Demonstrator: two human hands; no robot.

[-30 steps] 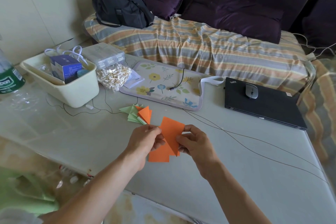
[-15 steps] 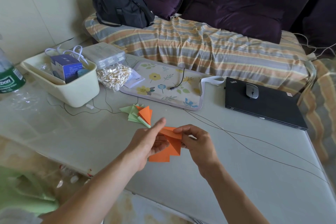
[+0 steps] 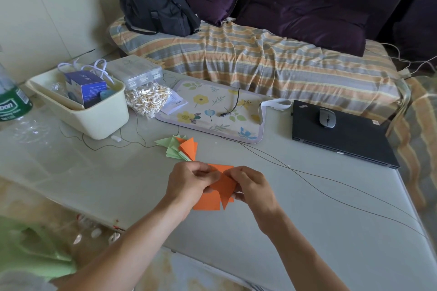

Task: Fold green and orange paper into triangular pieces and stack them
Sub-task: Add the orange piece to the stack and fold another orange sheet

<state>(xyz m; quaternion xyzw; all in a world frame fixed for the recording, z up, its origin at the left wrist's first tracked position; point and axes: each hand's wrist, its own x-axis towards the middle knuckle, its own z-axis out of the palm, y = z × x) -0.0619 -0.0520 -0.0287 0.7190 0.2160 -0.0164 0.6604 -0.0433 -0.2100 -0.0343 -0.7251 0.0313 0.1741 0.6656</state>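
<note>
Above the table both hands hold an orange paper [image 3: 225, 187] folded into a triangle with its tip pointing down. My left hand [image 3: 189, 184] pinches its upper left part, fingers curled. My right hand [image 3: 251, 185] pinches its right side. Under it on the table lie flat orange sheets [image 3: 207, 202]. Just beyond my hands sits a small stack of folded green and orange triangles [image 3: 182, 149].
A cream plastic bin [image 3: 94, 123] with a blue box stands at the left, a bag of cotton swabs [image 3: 147, 100] beside it. A floral mat [image 3: 212, 111] and a black laptop [image 3: 340, 137] with a mouse lie behind. Thin cables [image 3: 307, 175] cross the table.
The orange sheet, held open as a flat square a second ago, has been folded over into a triangle. Both hands have closed in on it and my left index finger has curled down.
</note>
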